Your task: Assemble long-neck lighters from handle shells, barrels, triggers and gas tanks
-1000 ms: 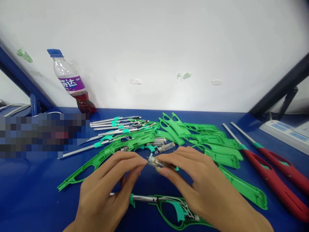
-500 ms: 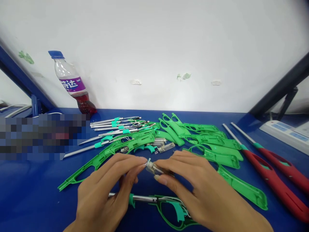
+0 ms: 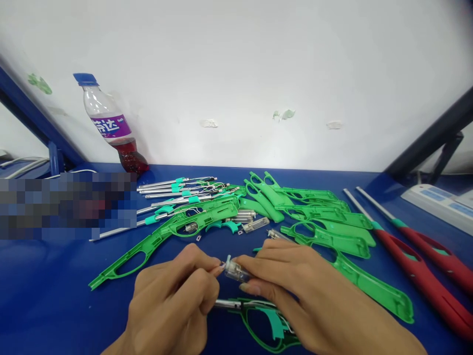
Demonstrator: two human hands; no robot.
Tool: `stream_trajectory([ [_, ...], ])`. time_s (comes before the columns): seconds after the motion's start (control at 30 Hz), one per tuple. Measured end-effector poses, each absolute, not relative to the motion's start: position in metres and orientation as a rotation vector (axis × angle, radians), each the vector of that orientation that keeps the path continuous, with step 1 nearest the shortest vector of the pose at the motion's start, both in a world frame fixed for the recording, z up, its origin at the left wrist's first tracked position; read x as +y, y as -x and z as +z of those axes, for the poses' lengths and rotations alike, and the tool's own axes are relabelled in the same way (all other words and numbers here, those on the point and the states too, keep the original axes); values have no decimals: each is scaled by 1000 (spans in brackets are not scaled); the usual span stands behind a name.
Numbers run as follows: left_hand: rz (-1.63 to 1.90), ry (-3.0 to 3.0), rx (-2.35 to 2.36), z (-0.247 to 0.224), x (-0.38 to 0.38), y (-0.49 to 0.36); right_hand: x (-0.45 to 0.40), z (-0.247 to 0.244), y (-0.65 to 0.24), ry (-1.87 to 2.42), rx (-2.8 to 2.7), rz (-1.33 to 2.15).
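My right hand (image 3: 295, 276) grips a small clear lighter fuel tank (image 3: 235, 272) between thumb and fingers, its pale valve end pointing left. At that valve, the fingertips of my left hand (image 3: 173, 301) are pinched together. A tiny pale piece shows at their tips, too small to name. Below both hands lies a green lighter half-shell (image 3: 254, 341) holding a metal tube (image 3: 226, 304), white wires and a teal trigger (image 3: 274, 323). My hands partly cover this shell and tube.
Green half-shells (image 3: 343, 241), metal rods with wires (image 3: 173, 199) and spare fuel tanks (image 3: 256, 225) lie behind my hands. Two red lighters (image 3: 417, 261) and a white power strip (image 3: 432, 202) are at right. A drink bottle (image 3: 113, 125) leans at the back left.
Both hands have come slightly lower and nearer with the fuel tank. My left fingers have curled more tightly at the valve, and another tank now shows behind my right hand.
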State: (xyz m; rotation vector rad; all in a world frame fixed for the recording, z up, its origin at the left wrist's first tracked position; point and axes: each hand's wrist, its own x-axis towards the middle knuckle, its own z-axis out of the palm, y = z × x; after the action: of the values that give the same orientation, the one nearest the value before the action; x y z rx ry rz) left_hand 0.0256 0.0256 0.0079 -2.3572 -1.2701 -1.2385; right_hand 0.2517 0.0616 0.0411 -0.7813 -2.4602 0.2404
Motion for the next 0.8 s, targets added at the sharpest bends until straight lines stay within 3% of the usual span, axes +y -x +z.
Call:
stream_trajectory([
  [0.27,-1113,2334,-1257,10,26,-28,62,39,-255,848,-2546,480],
  [0.63,-1179,2338,-1283,13,26,-29,60,37,-259,852,-2552,571],
  [0.8,-1230,2312,-1518,19,29,-29,65,35,-265,1001,-2405,522],
])
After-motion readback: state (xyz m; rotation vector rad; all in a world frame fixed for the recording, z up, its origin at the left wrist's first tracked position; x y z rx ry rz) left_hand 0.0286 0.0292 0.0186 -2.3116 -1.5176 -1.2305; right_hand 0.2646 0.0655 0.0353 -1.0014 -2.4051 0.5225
